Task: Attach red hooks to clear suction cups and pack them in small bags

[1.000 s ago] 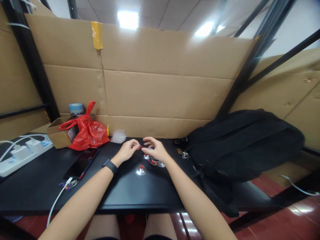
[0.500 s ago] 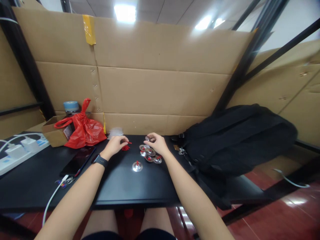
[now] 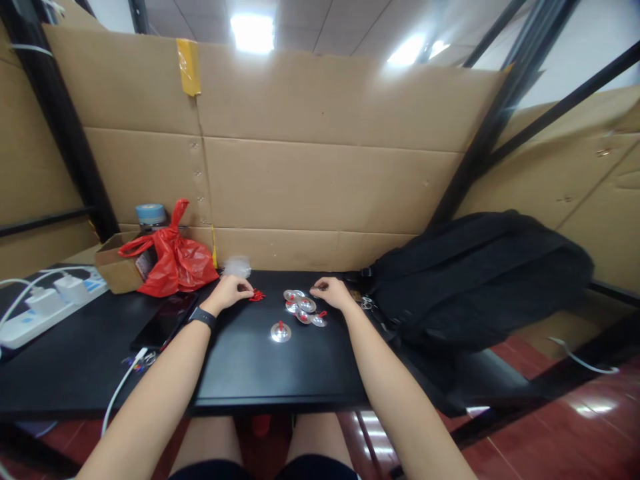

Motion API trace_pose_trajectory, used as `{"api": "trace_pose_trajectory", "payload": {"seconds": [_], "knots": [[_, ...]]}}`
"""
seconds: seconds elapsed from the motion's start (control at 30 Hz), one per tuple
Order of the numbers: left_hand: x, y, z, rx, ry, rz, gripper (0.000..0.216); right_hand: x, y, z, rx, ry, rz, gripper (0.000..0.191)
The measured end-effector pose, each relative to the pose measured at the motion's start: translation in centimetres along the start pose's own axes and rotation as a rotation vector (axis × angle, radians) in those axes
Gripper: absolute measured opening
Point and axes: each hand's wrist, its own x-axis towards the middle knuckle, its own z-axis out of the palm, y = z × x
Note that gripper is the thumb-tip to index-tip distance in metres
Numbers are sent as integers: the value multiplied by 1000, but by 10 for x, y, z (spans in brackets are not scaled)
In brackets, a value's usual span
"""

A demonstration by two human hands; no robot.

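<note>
My left hand (image 3: 234, 291), with a dark watch on its wrist, has its fingertips pinched at the edge of a small pile of red straps (image 3: 257, 295). My right hand (image 3: 332, 292) grips a small metal finger cymbal (image 3: 318, 289), mostly hidden by the fingers, just above the black table. Beside it lies a cluster of shiny finger cymbals (image 3: 305, 305), several with red straps at their centres. Nearer to me, a single finger cymbal (image 3: 281, 333) rests apart with its red strap standing up.
A black backpack (image 3: 480, 287) fills the right side, with keys (image 3: 367, 303) beside it. On the left are a red plastic bag (image 3: 180, 263), a cardboard box (image 3: 117, 267), a phone (image 3: 165, 323) and a power strip (image 3: 55, 313). Cardboard (image 3: 320, 187) walls the back of the table (image 3: 280, 380).
My right hand has moved right and lower with the cymbal, away from the cluster. My left hand has lowered to the red straps. The view has shifted slightly.
</note>
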Motion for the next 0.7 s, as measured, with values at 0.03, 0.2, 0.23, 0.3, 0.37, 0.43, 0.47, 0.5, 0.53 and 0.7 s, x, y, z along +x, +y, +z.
{"api": "trace_pose_trajectory", "payload": {"seconds": [0.03,0.2,0.23,0.3,0.37,0.43,0.47,0.5,0.53,0.7], "knots": [[0,1,1,13,-3,4,23,0,-2,0,3,-10,-12,17],[-1,6,5,37,-16,-7,25,-2,-17,-1,-16,-2,-84,19],[-1,6,6,36,-27,-15,25,-3,-23,0,-12,-9,-120,24],[-1,6,8,36,-52,-20,25,-6,-36,2,-3,-60,-213,36],[0,5,10,37,-76,-7,22,-10,-51,7,-29,-135,-282,42],[0,4,11,31,-93,11,20,-14,-64,12,-82,-182,-301,40],[0,4,11,25,-100,19,20,-16,-69,14,-106,-195,-303,37],[1,5,11,16,-106,26,20,-17,-73,15,-124,-203,-300,34],[1,6,11,6,-111,32,20,-18,-76,16,-133,-209,-296,31],[1,17,8,2,-62,40,20,-17,-74,15,-30,-160,-292,30]]}}
